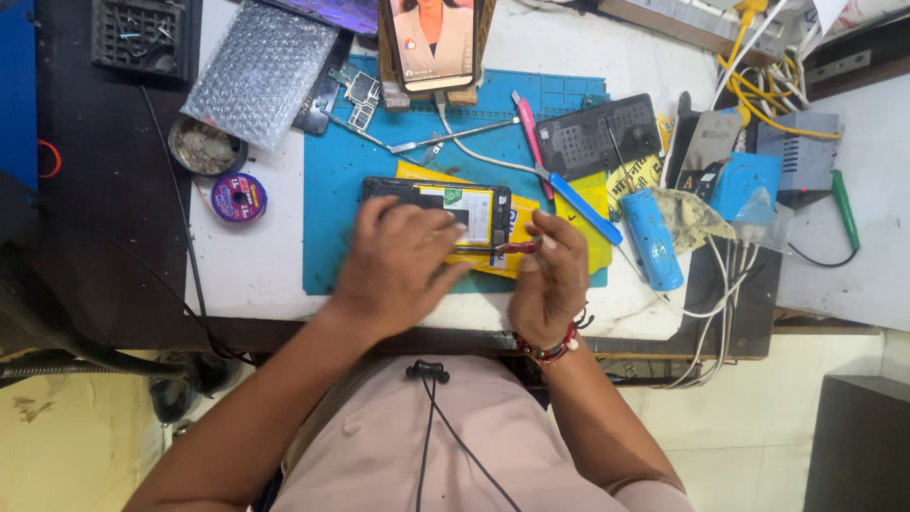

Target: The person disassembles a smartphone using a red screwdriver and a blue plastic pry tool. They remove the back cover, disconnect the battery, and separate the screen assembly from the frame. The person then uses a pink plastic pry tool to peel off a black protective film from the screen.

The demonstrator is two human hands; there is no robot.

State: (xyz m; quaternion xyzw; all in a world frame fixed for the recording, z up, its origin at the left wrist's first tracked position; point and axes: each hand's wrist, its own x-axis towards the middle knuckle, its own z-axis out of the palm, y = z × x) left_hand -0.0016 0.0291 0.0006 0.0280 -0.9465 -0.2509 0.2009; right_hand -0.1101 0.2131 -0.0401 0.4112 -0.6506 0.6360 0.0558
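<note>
Nearest to us, our left hand lies spread flat on the opened phone, pinning it down, while our right hand is curled narrow, pinching a small red-handled tool whose tip meets the phone's lower right corner. The phone lies back-off on the blue work mat near the front of the tabletop: a black frame, with a pale battery bearing a small green patch on its label. Under it lies a yellow packet. Just right of it sit a blue-handled tool and a blue cylinder with pale markings. To the left a round purple spool carries a yellow-and-white label. Farther back lie a pink tool, a dark grey phone back cover, a sheet of bubble wrap and an upright phone with a lit screen.
</note>
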